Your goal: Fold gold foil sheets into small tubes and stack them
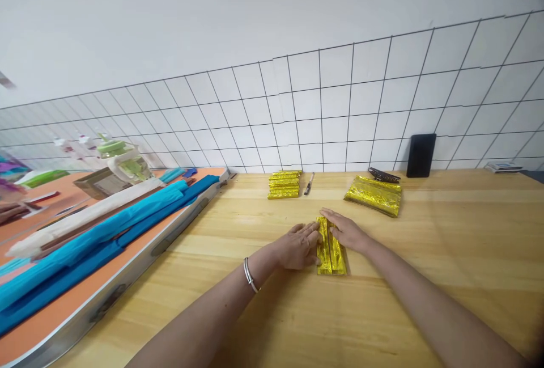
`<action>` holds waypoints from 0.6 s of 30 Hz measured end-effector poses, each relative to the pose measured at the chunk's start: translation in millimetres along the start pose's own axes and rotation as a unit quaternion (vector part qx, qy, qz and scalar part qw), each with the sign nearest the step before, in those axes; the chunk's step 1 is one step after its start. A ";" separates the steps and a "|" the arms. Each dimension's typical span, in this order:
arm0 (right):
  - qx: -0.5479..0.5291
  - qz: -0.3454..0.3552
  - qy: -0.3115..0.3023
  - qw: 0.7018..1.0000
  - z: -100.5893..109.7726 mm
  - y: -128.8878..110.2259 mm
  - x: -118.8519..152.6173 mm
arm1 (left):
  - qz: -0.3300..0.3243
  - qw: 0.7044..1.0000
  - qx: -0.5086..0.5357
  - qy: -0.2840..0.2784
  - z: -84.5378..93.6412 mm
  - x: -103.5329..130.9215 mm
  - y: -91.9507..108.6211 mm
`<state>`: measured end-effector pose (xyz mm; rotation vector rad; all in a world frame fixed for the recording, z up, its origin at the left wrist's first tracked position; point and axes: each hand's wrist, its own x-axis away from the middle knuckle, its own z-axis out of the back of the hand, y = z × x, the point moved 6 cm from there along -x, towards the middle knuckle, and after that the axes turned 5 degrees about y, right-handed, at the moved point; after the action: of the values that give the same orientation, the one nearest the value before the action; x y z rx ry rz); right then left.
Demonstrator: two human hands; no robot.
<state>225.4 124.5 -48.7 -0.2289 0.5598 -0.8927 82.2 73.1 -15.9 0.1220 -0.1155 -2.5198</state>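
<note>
A strip of shiny gold foil paper, folded lengthwise with a seam down its middle, lies on the wooden table. Its left edge is gripped by my left hand, fingers bent and thumb lower down; a silver bangle circles that wrist. Across the upper right part of the foil, my right hand lies with fingers stretched out and pressing down. Behind it sits a stack of flat gold foil, with a black stapler just beyond. Folded gold strips lie in a row farther back, beside a pen.
A black flat box-shaped object leans upright against the tiled wall. To the left, an orange-topped table holds blue paper rolls, a cardboard box and a green-lidded jug. A person's hand shows at the far left.
</note>
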 end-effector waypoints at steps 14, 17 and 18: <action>0.059 -0.073 0.042 0.995 16.8 -6.1 -4.6 | -0.013 0.999 0.018 0.024 -5.6 -1.0 -22.4; 0.053 -0.063 0.027 0.996 18.2 -5.4 -8.7 | -0.021 0.999 0.013 0.032 -6.1 1.2 -22.8; 0.049 -0.057 0.020 0.997 19.2 -5.2 -9.2 | -0.021 0.999 0.011 0.036 -5.9 1.6 -23.0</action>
<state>227.9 127.8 -27.1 -0.1555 0.5417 -1.0342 68.4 90.6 -24.4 0.2255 -0.1123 -2.5526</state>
